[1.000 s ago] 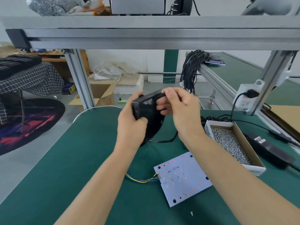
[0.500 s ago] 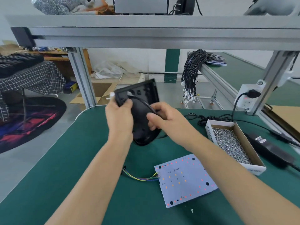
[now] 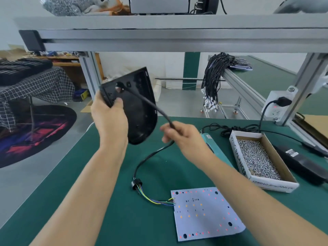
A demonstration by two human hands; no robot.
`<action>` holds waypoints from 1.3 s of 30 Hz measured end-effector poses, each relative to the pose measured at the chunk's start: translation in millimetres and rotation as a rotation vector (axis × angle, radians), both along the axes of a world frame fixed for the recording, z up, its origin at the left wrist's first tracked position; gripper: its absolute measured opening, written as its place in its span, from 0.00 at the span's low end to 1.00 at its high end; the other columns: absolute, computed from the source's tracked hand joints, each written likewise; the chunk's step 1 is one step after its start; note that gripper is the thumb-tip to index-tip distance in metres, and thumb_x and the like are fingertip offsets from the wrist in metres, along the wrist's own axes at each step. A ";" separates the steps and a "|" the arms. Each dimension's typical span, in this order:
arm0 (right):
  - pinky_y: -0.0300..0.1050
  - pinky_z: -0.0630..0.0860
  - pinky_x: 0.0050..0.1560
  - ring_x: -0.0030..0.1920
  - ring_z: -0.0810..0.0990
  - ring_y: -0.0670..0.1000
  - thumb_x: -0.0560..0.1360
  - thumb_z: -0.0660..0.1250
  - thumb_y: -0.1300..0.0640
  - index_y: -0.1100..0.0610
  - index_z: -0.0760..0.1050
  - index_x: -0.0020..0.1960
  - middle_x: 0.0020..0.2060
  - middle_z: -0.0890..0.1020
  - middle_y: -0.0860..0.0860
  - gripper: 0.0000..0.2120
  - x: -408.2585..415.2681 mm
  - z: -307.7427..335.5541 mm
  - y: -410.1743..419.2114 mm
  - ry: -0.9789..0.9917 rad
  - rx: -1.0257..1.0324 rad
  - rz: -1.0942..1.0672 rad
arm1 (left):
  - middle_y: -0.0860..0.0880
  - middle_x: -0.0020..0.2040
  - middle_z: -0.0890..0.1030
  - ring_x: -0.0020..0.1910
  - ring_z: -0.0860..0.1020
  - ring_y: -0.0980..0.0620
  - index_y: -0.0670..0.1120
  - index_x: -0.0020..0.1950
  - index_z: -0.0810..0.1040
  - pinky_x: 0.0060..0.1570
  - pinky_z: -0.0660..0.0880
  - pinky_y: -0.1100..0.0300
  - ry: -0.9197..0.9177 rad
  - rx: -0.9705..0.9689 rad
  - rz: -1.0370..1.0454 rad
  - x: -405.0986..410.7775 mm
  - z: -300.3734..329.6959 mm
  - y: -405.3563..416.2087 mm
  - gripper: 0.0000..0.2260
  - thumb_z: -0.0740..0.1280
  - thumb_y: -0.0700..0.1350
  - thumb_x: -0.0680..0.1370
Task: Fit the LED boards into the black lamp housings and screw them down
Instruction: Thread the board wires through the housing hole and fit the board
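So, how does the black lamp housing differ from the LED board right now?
The black lamp housing is held up in the air, tilted, gripped by the left hand; the LED board lies flat on the green mat, untouched. The housing is dark with a rounded end; the board is pale and square, dotted with small LEDs. Both are joined by the black cable, which the right hand pinches.

Both forearms bare to frame edge, no sleeves visible. Left hand (image 3: 109, 119) and right hand (image 3: 184, 137): no gloves, rings, watch or wrist strap.
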State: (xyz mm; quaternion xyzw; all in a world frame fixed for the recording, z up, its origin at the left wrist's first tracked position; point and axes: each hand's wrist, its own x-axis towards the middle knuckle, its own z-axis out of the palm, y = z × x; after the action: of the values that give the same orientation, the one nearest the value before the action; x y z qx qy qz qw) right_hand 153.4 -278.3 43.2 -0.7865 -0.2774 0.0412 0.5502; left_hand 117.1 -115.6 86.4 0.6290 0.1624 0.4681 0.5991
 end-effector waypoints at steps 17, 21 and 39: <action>0.46 0.59 0.30 0.38 0.70 0.56 0.75 0.63 0.39 0.58 0.64 0.55 0.48 0.77 0.55 0.24 -92.7 -59.5 58.1 -0.260 -0.913 0.025 | 0.56 0.34 0.74 0.27 0.69 0.60 0.55 0.38 0.72 0.29 0.67 0.65 0.213 -0.085 0.108 12.3 -33.7 18.4 0.17 0.60 0.32 0.73; 0.46 0.65 0.33 0.41 0.74 0.58 0.79 0.59 0.55 0.58 0.66 0.49 0.47 0.80 0.55 0.06 -69.0 -55.0 48.6 -0.269 -0.718 -0.022 | 0.57 0.35 0.75 0.26 0.69 0.62 0.58 0.41 0.73 0.25 0.66 0.70 0.209 -0.078 0.152 4.1 -33.0 32.5 0.19 0.59 0.32 0.74; 0.33 0.53 0.20 0.24 0.55 0.43 0.65 0.68 0.53 0.55 0.78 0.44 0.29 0.61 0.46 0.09 15.7 60.2 -40.9 0.636 0.718 0.579 | 0.50 0.42 0.84 0.45 0.80 0.44 0.51 0.44 0.79 0.53 0.77 0.46 0.228 -0.381 -0.151 5.9 -50.6 28.8 0.15 0.64 0.30 0.74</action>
State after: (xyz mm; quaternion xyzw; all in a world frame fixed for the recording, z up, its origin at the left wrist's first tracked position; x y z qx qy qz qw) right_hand 169.1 -319.2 103.4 -0.3904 -0.2992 0.3289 0.8062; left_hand 123.0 -86.7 35.8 0.5636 0.2671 0.3087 0.7181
